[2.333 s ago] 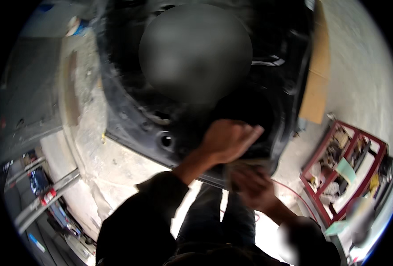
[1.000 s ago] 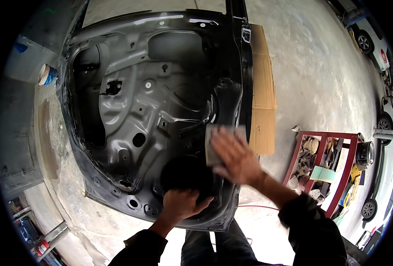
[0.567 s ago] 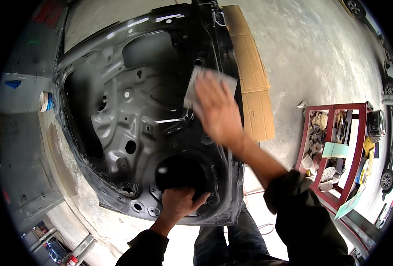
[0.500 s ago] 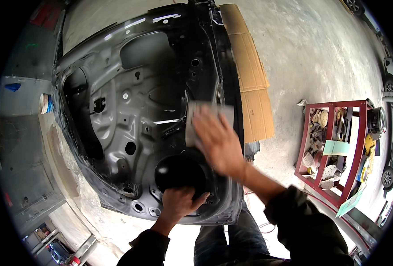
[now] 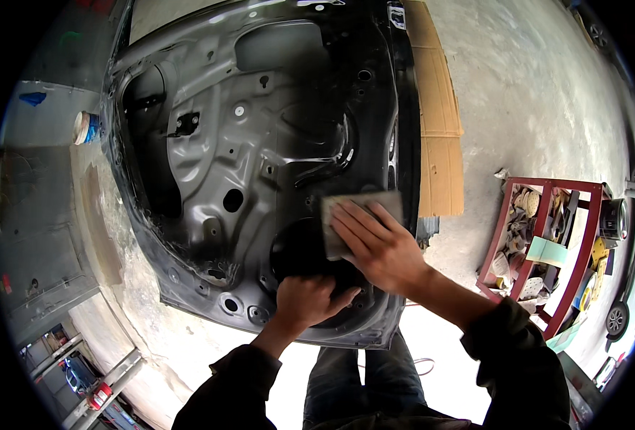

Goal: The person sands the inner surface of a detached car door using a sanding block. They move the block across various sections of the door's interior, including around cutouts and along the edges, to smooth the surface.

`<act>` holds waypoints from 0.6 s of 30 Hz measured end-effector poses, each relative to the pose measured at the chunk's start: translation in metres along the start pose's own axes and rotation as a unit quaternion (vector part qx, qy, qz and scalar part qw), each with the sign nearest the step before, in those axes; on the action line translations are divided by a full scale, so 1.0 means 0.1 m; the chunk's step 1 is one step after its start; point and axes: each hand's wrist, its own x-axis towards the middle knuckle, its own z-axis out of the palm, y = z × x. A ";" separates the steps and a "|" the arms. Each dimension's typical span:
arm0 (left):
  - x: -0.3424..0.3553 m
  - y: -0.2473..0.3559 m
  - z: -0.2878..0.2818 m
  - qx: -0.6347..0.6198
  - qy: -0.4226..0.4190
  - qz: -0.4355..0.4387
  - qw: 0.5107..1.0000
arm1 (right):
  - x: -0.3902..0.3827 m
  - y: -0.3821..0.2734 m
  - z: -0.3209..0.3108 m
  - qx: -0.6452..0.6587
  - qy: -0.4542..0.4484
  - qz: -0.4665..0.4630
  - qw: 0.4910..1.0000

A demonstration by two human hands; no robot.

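Observation:
A black and grey car door shell (image 5: 210,165), inner side up, lies before me. My left hand (image 5: 309,301) is hooked over the near rim of its large round opening; the fingers curl down into the hole and the thumb points right. Under my right hand (image 5: 382,247) is a greyish-brown abrasive pad (image 5: 339,229), square and flat, against the door's right part, just beyond the round opening. My right fingers lie along the pad's top and press it; its underside is hidden.
Flattened cardboard (image 5: 439,107) sticks out past the door's right edge. Further right stands a dark red metal rack (image 5: 547,186) with sanding discs and cloths, a can (image 5: 613,218) at its side. A small tub (image 5: 84,127) is beyond the door's left edge.
My right hand and the pad have moved toward me along the door's right side. The view has shifted, so the door sits higher and further right. My left hand keeps its hold on the rim.

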 end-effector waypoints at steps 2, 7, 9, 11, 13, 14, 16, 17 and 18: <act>-0.02 0.00 0.00 -0.002 0.020 0.003 1.000 | -0.30 -0.07 -0.04 -0.020 0.000 0.014 1.000; -0.02 0.02 0.02 0.011 0.022 0.001 1.000 | 0.08 -0.13 0.08 0.008 -0.001 0.018 1.000; 0.04 0.05 0.09 -0.004 0.023 0.010 1.000 | 0.44 -0.09 0.24 -0.033 0.015 0.005 0.999; 0.09 0.09 0.10 -0.020 0.035 0.009 0.999 | 0.57 0.03 0.20 -0.041 0.015 -0.019 0.999; -0.02 0.05 0.03 0.011 0.009 -0.004 1.000 | 0.46 0.15 0.16 -0.047 -0.023 -0.044 0.998; -0.05 0.02 -0.01 0.028 -0.001 -0.011 1.000 | 0.35 0.31 0.19 -0.024 0.004 -0.049 0.999; -0.05 0.01 -0.03 0.036 0.007 -0.010 0.999 | 0.34 0.68 -0.10 -0.049 0.012 -0.035 0.998; -0.01 0.04 0.00 0.034 0.014 -0.009 0.999 | 0.43 0.88 -0.17 -0.083 0.032 -0.025 0.996; 0.03 0.08 0.04 0.022 0.011 -0.005 1.000 | 0.49 1.07 -0.25 -0.120 0.049 -0.013 0.991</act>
